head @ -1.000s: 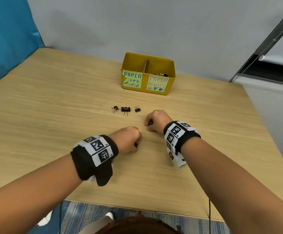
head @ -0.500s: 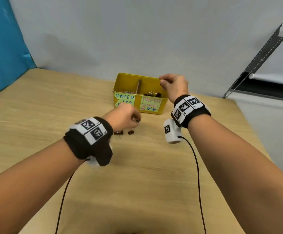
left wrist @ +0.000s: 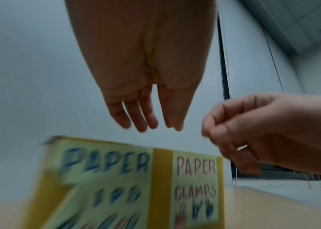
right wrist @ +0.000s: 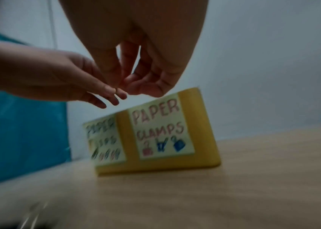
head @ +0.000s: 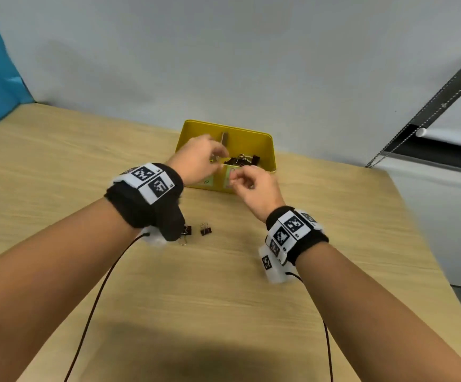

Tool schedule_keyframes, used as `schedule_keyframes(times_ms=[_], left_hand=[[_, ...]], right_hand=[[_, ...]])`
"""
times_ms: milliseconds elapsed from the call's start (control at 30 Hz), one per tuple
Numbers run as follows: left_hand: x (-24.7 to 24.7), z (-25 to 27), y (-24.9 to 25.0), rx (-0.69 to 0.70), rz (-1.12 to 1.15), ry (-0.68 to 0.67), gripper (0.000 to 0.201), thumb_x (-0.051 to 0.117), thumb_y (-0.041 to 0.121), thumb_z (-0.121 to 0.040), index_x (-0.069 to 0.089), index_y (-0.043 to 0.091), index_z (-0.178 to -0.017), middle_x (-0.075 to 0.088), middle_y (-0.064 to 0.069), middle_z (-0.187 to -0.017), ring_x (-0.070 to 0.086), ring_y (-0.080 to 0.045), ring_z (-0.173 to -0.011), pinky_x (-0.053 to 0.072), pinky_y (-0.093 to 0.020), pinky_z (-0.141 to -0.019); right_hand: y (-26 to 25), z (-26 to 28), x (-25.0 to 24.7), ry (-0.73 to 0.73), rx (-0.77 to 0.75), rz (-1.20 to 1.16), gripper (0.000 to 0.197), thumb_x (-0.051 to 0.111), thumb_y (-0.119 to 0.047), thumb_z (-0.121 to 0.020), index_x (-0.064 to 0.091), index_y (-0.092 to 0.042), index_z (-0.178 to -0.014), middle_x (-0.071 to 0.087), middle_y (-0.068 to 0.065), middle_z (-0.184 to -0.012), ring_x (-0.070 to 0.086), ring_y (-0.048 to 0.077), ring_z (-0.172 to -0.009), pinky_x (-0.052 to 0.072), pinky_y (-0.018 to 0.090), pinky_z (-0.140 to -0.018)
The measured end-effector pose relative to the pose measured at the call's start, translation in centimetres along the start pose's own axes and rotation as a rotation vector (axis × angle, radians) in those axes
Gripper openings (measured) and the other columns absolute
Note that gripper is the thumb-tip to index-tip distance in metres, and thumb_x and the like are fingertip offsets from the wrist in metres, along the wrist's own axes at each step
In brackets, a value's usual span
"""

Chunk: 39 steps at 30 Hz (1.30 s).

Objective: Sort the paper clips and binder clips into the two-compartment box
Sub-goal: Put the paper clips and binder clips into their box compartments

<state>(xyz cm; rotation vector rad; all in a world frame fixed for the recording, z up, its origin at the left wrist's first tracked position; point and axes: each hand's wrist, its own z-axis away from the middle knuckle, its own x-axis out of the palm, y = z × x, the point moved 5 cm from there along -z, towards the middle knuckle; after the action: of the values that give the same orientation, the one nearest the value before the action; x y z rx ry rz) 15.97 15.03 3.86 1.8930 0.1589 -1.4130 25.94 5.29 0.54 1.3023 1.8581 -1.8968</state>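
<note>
Here, a pale wooden table (head: 334, 244) runs to a grey wall; near its far edge sits the yellow two-compartment box (head: 267, 150), fronted by two notes, "PAPER" with drawn clips on the left note (left wrist: 104, 175) and "PAPER CLAMPS" on the right note (right wrist: 159, 130); a pile of black binder clips (head: 241, 159) lies in the right compartment, while what the left one holds is hidden by the hand; the left hand (head: 199, 161) hangs over the box's left compartment with its fingers (left wrist: 136, 113) straight, pointing down and holding nothing; the right hand (head: 254, 186) sits just in front of the box, fingers loosely curled with thumb and fingertips close together, and whether anything is pinched there cannot be told; nearer the person, two black binder clips remain on the table, one binder clip (head: 205, 230) in plain sight, the other clip (head: 186, 231) partly hidden by the left wristband (head: 146, 194).
</note>
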Motion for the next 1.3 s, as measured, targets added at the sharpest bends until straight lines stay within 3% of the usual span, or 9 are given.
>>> schedule_keyframes(times_ms=[100,233,533,700,833,967,1100,1167,1300], left_hand=[[2.0,4.1,-3.4,-0.104,0.027,-0.246,0.033,0.072,0.021,-0.077,0.061,0.023,-0.108,0.055,0.0,-0.1,0.055,-0.02,-0.09,0.041,-0.026,-0.077],[5.2,9.0,-6.7,-0.263,-0.075,-0.529,0.07,0.078,0.028,-0.069,0.046,0.026,-0.13,0.045,-0.002,-0.111,0.052,-0.021,-0.103,0.048,-0.036,-0.093],[6.5,11.0,-6.4,-0.261,-0.031,-0.3,0.037,0.063,0.004,-0.079,0.062,0.008,-0.115,0.064,-0.012,-0.114,0.059,-0.025,-0.106,0.046,-0.028,-0.09],[6.1,10.2,-6.2,-0.268,0.02,-0.302,0.038,0.065,0.002,-0.077,0.061,0.009,-0.114,0.064,-0.01,-0.115,0.058,-0.019,-0.098,0.046,-0.025,-0.085],[3.6,7.2,-3.4,-0.177,0.077,-0.179,0.034,0.068,0.007,-0.079,0.062,0.01,-0.112,0.063,-0.006,-0.115,0.052,-0.012,-0.091,0.043,-0.022,-0.082],[0.5,3.2,-0.5,-0.114,0.127,-0.031,0.031,0.071,0.013,-0.079,0.062,0.011,-0.109,0.058,0.002,-0.103,0.05,-0.011,-0.091,0.041,-0.022,-0.082],[-1.2,-0.6,1.6,-0.103,0.164,0.061,0.025,0.068,0.012,-0.082,0.065,0.012,-0.106,0.056,0.001,-0.096,0.053,-0.015,-0.089,0.042,-0.024,-0.078],[-1.1,-2.2,2.2,-0.098,0.162,0.049,0.025,0.065,0.013,-0.085,0.065,0.011,-0.11,0.063,-0.004,-0.103,0.058,-0.018,-0.094,0.044,-0.025,-0.081],[0.7,-4.2,2.1,-0.073,0.025,-0.14,0.051,0.061,0.027,-0.088,0.048,0.017,-0.136,0.055,-0.008,-0.136,0.051,-0.023,-0.125,0.04,-0.03,-0.102]], right_hand=[[-0.2,1.8,4.7,-0.432,-0.032,0.341,0.045,0.069,-0.027,-0.081,0.06,-0.02,-0.124,0.056,0.006,-0.112,0.052,0.019,-0.103,0.046,0.033,-0.095],[-0.8,3.8,9.0,-0.674,-0.033,0.5,0.067,0.073,-0.036,-0.075,0.048,-0.028,-0.137,0.046,0.009,-0.129,0.045,0.026,-0.122,0.042,0.041,-0.104],[-1.7,5.2,10.8,-0.566,-0.112,0.415,0.036,0.065,-0.012,-0.084,0.063,-0.011,-0.12,0.06,0.014,-0.115,0.058,0.027,-0.108,0.045,0.031,-0.094],[0.9,5.2,7.2,-0.469,0.133,0.2,0.031,0.068,-0.008,-0.08,0.065,-0.012,-0.111,0.061,0.004,-0.095,0.058,0.019,-0.089,0.05,0.028,-0.08],[0.2,2.3,0.9,-0.145,0.24,-0.215,0.035,0.069,-0.005,-0.081,0.062,-0.01,-0.115,0.057,0.001,-0.095,0.057,0.015,-0.085,0.055,0.016,-0.061],[-1.6,-3.0,-4.3,0.15,0.187,-0.207,0.036,0.066,-0.003,-0.082,0.065,-0.01,-0.118,0.061,0.001,-0.098,0.06,0.015,-0.088,0.056,0.028,-0.086],[-0.4,-5.9,-4.2,-0.009,0.235,0.121,0.049,0.054,0.004,-0.085,0.06,-0.021,-0.127,0.061,0.003,-0.13,0.059,0.019,-0.116,0.047,0.023,-0.091],[0.4,-6.2,-4.7,0.046,0.26,0.104,0.052,0.05,0.006,-0.085,0.059,-0.021,-0.127,0.059,0.003,-0.133,0.058,0.021,-0.118,0.044,0.02,-0.084],[1.3,-6.0,-4.7,0.075,0.25,0.055,0.046,0.051,0.004,-0.084,0.063,-0.018,-0.122,0.063,0.007,-0.127,0.059,0.023,-0.117,0.046,0.026,-0.097]])
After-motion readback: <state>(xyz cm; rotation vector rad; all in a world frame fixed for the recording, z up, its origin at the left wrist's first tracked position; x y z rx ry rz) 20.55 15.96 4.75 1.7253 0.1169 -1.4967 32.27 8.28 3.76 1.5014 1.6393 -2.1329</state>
